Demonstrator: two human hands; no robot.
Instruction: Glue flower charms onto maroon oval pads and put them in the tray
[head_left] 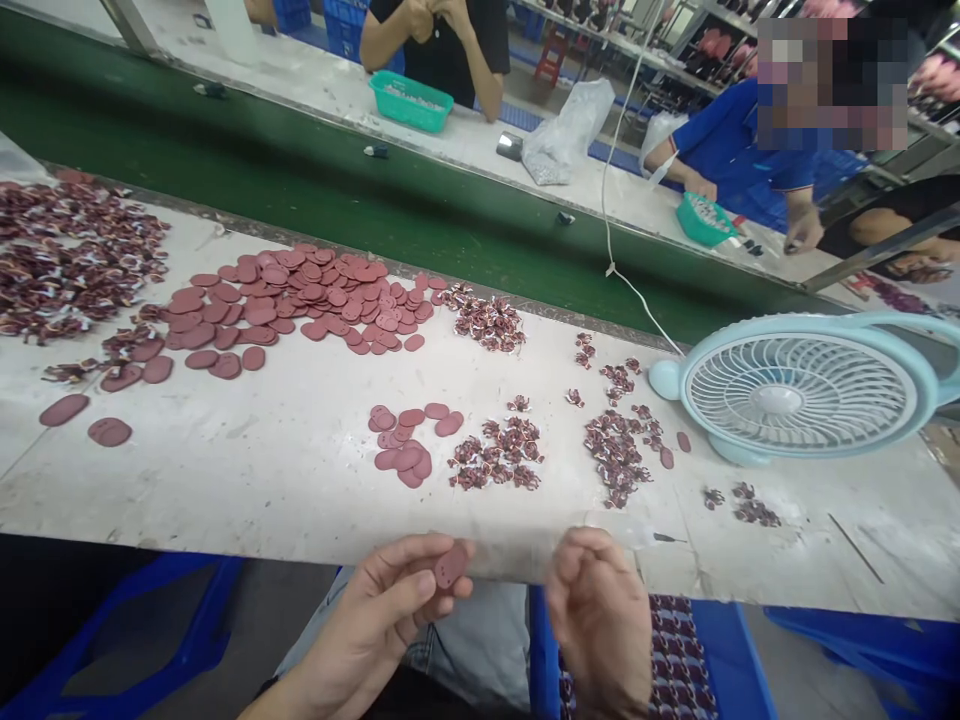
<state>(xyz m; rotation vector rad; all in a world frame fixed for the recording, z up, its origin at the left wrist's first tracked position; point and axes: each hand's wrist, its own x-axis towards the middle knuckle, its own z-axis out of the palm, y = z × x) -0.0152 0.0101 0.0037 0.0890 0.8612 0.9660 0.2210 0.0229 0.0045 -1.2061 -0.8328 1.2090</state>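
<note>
My left hand (386,610) pinches a dusty-pink oval pad (451,566) between thumb and fingers, just below the near edge of the white worktable (262,480). My right hand (600,615) hovers beside it with fingers curled inward; whether it holds anything is hidden. On the table straight ahead lie a small cluster of the same pink pads (407,445) and little heaps of dark red-and-white small parts (499,455). A much larger spread of pink pads (300,300) covers the far left-middle.
A pale blue fan (802,390) lies at the right, its white cord running up. A large heap of small parts (67,255) sits far left. Beyond runs a green conveyor belt (337,190); other people work across it with teal baskets (411,100). A blue bin (675,650) sits below.
</note>
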